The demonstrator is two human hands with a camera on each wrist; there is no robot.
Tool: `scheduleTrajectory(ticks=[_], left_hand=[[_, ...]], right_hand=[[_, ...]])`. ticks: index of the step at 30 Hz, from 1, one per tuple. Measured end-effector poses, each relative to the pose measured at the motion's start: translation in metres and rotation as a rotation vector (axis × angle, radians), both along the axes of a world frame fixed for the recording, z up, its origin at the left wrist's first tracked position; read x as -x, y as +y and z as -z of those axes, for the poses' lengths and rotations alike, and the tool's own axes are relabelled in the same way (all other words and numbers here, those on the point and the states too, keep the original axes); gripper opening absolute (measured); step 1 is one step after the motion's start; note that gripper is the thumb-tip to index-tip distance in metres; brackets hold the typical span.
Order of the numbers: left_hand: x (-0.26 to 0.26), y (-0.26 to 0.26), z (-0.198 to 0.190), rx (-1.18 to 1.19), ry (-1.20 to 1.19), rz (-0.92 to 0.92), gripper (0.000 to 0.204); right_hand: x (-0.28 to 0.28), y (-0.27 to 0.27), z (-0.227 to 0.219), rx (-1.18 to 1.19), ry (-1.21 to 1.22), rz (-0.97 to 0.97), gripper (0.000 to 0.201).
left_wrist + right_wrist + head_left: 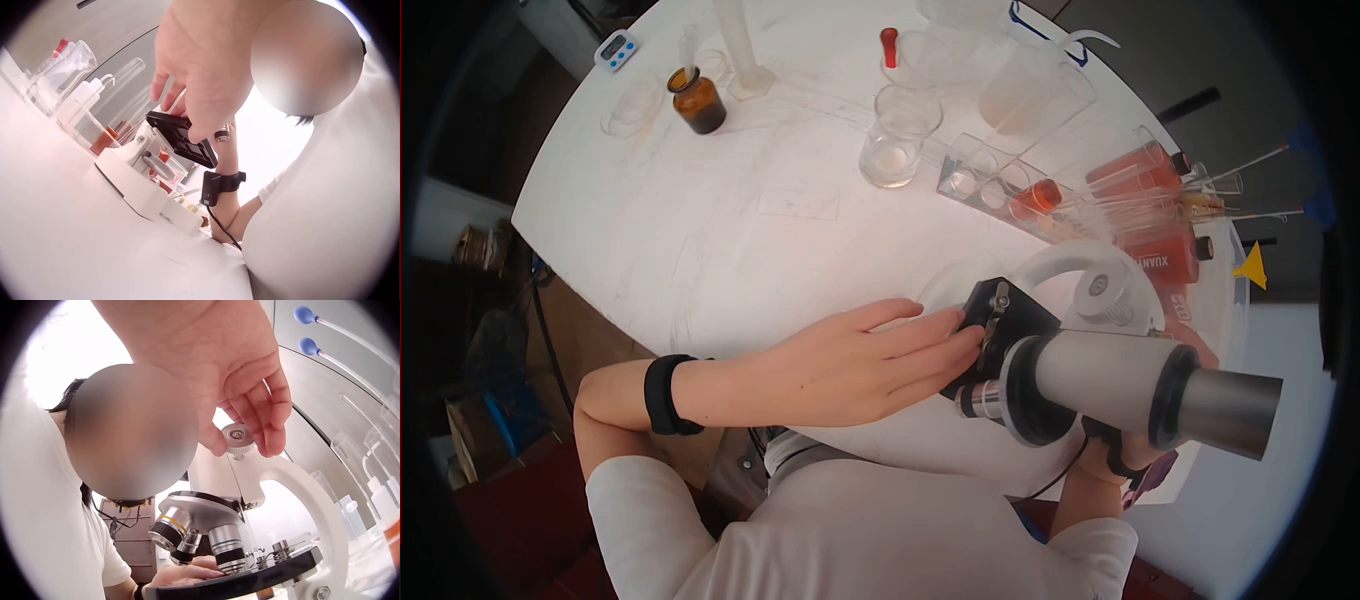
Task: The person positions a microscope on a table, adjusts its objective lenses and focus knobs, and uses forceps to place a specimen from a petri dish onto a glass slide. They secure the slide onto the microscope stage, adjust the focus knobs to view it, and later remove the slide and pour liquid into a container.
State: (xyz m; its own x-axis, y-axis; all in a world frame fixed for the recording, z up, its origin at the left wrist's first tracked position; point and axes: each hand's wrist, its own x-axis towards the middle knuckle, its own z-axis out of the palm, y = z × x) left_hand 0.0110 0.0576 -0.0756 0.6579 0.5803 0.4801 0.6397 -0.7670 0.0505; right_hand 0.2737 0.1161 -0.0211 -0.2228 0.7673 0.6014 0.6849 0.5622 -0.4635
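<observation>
A white microscope (1100, 370) with a grey eyepiece tube stands at the table's right side. My left hand (860, 360) is at its black stage (1010, 315), fingers stretched over the top beside a metal clip (998, 305). In the left wrist view the thumb lies against the underside of the stage (187, 147). Several objective lenses (226, 547) hang close over the stage. My right hand (212, 369) holds the focus knob (237, 439) between thumb and fingers; the microscope mostly hides this hand in the head view.
Beyond the microscope stand a test tube rack (965, 185), red bottles (1135, 175), and a glass beaker (892, 150). A plastic wash bottle (1010, 95) is farther back. An amber bottle (698, 105), a tall cylinder (743, 55) and a timer (615, 50) stand at the far left.
</observation>
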Motion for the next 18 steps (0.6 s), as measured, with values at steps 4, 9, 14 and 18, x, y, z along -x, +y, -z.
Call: scheduleTrajectory(ticks=[4,9,14,18], left_hand=[[0.004,0.007,-0.013,0.071,0.057,0.055,0.032],[0.001,0.011,-0.024,0.155,-0.001,0.008,0.024],[0.009,0.009,-0.012,0.121,0.051,0.076,0.017],[0.010,0.007,-0.012,0.091,0.076,0.076,0.017]], right_hand=[[0.015,0.016,-0.022,-0.068,-0.085,-0.374,0.039],[0.012,0.027,-0.025,-0.100,-0.096,-0.521,0.041],[0.014,0.026,-0.024,-0.133,-0.098,-0.514,0.036],[0.018,0.026,-0.020,-0.182,-0.060,-0.504,0.030]])
